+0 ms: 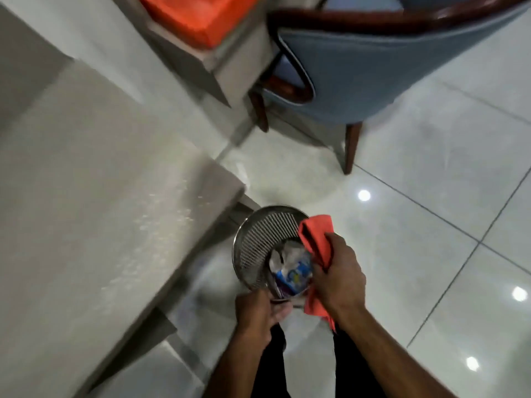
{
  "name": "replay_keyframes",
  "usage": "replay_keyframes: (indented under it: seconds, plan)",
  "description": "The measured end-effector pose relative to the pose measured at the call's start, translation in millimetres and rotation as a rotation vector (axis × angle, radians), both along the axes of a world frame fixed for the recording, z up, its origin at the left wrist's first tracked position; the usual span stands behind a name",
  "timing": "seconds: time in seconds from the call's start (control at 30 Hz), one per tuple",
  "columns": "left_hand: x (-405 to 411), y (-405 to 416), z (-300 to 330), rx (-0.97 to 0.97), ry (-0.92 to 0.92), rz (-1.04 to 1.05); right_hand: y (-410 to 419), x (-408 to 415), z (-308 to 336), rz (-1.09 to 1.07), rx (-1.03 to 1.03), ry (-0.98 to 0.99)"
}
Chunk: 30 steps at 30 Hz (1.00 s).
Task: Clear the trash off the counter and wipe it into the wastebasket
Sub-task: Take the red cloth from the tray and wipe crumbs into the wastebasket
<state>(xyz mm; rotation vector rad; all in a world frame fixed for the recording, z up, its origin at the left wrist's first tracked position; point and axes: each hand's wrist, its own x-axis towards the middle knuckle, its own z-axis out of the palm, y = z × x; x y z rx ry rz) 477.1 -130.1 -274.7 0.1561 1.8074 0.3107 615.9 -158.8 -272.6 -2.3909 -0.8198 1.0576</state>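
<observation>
Mesh wastebasket [253,248] gripped at rim by L hand [258,310]; orange cloth [317,242] clenched in R hand [337,278] above it. Dump step judged; next: shake-out.

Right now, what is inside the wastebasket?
Inside the wastebasket lie crumpled grey paper and a blue-and-white wrapper. The right hand and its orange cloth cover the right side; the bottom is hidden.

Wastebasket [258,242] on the floor [402,225] right of the counter [100,182]; trash [290,268] inside; chair [388,73] beyond.
</observation>
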Motion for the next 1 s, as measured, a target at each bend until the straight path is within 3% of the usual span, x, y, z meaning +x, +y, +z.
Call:
replay_keyframes:
  seconds: [0.1, 0.2, 0.33, 0.4, 0.47, 0.53, 0.63, 0.73, 0.83, 1.0]
  plan:
    - [-26, -5, 71, 0.04, -0.023, 0.048, -4, -7, 86, -0.089, 0.16, 0.064]
    - [-47, 5, 97, 0.066, -0.051, 0.11, 17, -20, 154, -0.125, 0.354, 0.075]
    - [-72, 3, 104, 0.055, -0.046, 0.119, 99, -53, 200, 0.16, 0.583, -0.193]
    - [-80, -1, 106, 0.086, -0.045, 0.127, 154, -73, 197, 0.501, 0.469, -0.327]
    - [-90, -4, 106, 0.095, -0.032, 0.156, 190, -105, 183, 0.85, 0.23, -0.482]
    - [-100, -3, 110, 0.105, -0.032, 0.22, 200, -130, 165, 1.062, 0.05, -0.661]
    - [-119, -4, 110, 0.112, -0.05, 0.204, 162, -145, 147, 1.215, 0.072, -0.786]
    - [-137, -12, 113, 0.127, -0.047, 0.206, 79, -154, 153, 1.416, 0.117, -0.709]
    - [-153, -22, 114, 0.125, -0.057, 0.231, 27, -159, 170, 1.448, 0.164, -0.575]
    - [-175, -32, 108, 0.043, -0.075, 0.252, 101, -173, 199, 1.019, 0.37, -0.435]
